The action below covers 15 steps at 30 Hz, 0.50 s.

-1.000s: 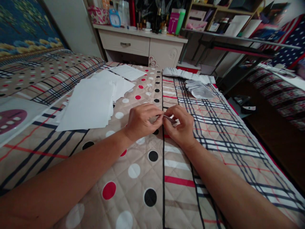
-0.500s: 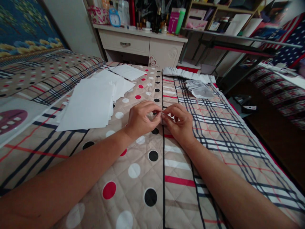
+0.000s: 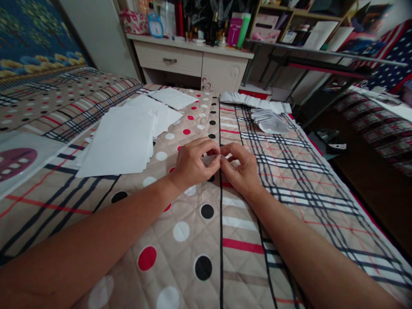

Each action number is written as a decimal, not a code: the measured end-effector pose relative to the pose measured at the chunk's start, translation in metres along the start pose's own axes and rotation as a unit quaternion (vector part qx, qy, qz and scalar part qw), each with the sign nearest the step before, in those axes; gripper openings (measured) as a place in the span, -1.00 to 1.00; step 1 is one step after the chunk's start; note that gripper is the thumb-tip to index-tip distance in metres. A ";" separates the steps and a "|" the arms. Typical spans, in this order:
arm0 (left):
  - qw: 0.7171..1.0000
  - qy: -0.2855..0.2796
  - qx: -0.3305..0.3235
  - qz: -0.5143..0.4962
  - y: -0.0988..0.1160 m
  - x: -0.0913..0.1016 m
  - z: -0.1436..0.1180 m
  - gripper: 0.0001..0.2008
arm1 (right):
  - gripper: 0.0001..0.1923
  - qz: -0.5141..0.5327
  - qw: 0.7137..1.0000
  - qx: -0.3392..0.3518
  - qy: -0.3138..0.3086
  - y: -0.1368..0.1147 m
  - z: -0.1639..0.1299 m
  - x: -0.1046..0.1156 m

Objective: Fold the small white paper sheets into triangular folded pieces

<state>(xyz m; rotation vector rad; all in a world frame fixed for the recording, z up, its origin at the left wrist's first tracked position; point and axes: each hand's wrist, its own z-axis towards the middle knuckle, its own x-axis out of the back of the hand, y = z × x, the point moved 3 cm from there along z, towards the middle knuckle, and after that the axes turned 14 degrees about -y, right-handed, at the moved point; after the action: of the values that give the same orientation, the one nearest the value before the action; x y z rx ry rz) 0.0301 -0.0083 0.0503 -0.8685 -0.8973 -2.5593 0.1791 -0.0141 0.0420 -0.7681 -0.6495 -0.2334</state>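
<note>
Since the earlier frame, both hands have edged slightly nearer on the quilt (image 3: pixel 199 240), the small folded white paper (image 3: pixel 210 159) now showing between them. Left hand (image 3: pixel 193 165) and right hand (image 3: pixel 243 169) — fingertips closed on the paper, pinching it just above the quilt. Loose white sheets (image 3: pixel 119 139) lie to the left; a drawer cabinet (image 3: pixel 189 64) stands beyond — its drawer is closed.

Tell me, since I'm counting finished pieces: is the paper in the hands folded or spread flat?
Folded small: only a pale sliver of paper shows, pinched between left hand and right hand.
</note>
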 end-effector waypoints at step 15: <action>0.998 0.015 0.031 0.059 -0.021 0.008 -0.002 -0.94 | -0.88 -0.046 0.994 -0.094 0.036 0.023 -0.003 0.005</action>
<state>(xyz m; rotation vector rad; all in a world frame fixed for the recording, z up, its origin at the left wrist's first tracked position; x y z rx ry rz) 0.0140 0.0056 0.0445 -0.8375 -0.8852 -2.4239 0.1942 0.0004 0.0301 -0.9066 -0.5999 -0.4099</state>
